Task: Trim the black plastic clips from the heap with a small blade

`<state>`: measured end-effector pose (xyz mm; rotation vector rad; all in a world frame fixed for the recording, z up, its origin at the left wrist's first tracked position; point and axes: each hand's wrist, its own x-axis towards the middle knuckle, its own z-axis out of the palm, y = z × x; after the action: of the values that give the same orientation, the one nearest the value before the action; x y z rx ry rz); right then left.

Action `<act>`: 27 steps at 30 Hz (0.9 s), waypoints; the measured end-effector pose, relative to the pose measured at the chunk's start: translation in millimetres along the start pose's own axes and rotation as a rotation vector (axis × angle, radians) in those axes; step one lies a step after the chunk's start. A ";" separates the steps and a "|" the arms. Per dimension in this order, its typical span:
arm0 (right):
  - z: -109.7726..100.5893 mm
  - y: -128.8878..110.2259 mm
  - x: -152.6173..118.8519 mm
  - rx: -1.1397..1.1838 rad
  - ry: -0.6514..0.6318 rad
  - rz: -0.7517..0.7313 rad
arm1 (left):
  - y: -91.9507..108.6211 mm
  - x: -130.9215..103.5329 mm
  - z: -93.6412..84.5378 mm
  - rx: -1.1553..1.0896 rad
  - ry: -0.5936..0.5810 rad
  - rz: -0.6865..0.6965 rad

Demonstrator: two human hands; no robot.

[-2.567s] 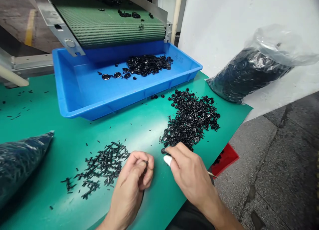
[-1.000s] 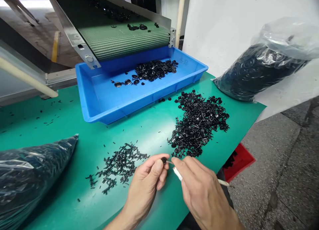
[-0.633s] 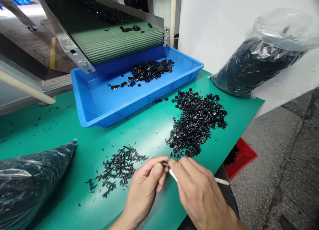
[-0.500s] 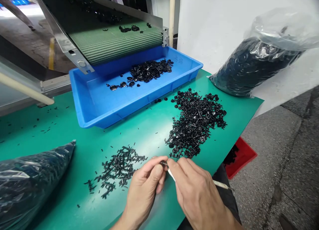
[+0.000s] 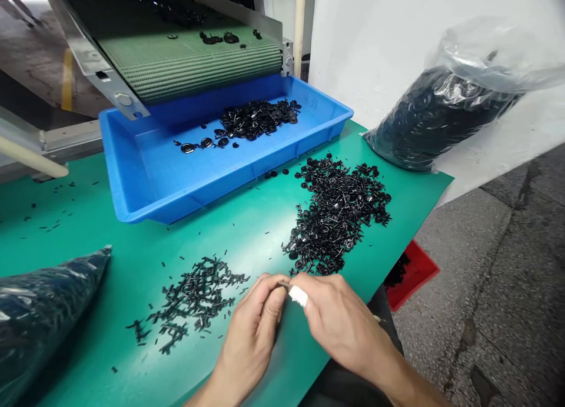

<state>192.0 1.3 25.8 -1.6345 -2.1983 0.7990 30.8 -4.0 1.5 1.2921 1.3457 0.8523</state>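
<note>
Green covers the whole work surface (image 5: 247,242) in front of me, and I bring both hands together over its near edge. My left hand (image 5: 251,330) has its thumb pressed towards the curled fingers, a narrow grip with hardly any gap; I take it to be pinching a small black part, though my fingers hide it and I cannot make out its shape. My right hand (image 5: 344,319) is closed firmly round a slim tool (image 5: 285,285), its thin metallic end showing at my left fingertips and its pale tail poking out past the wrist. I judge that I hold it so near the tip to steer it finely, while the left keeps things steady. White wrapping (image 5: 299,296) covers my right thumb, probably to guard the skin.

Just ahead of the right hand lies a dense heap of black pieces (image 5: 338,210), seemingly put there for a short reach. To the left of my hands spreads a looser scatter of branching black bits (image 5: 194,295), kept apart from the heap, I suppose so the two do not mix. Beyond them, the blue tray (image 5: 185,198) sits under the end of the ribbed green conveyor belt (image 5: 207,72), presumably to catch whatever drops; black pieces lie inside it. A filled clear bag (image 5: 435,113) leans against the white panel (image 5: 375,36), which appears to prop it.
</note>
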 end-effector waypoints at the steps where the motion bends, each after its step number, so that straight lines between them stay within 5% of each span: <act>1: -2.5 2.4 2.0 -0.001 0.002 0.029 | -0.7 -0.1 0.5 -0.014 0.004 -0.031; 6: -13.1 15.3 6.7 0.004 0.107 0.104 | -4.7 1.1 0.7 -0.249 0.076 -0.209; 11: -8.7 20.8 3.5 -0.019 0.155 0.068 | -7.8 1.1 -3.8 -0.493 0.055 -0.202; 21: -6.4 4.9 21.5 -0.375 0.044 0.002 | -1.4 6.0 -2.9 -0.530 0.008 -0.198; 27: -5.0 9.6 25.9 -0.352 0.064 -0.016 | -2.7 7.0 -4.2 -0.608 -0.013 -0.206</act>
<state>194.0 29.0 21.7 -1.7640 -2.4054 0.3610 27.0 3.0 -1.6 0.6739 1.0660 1.0029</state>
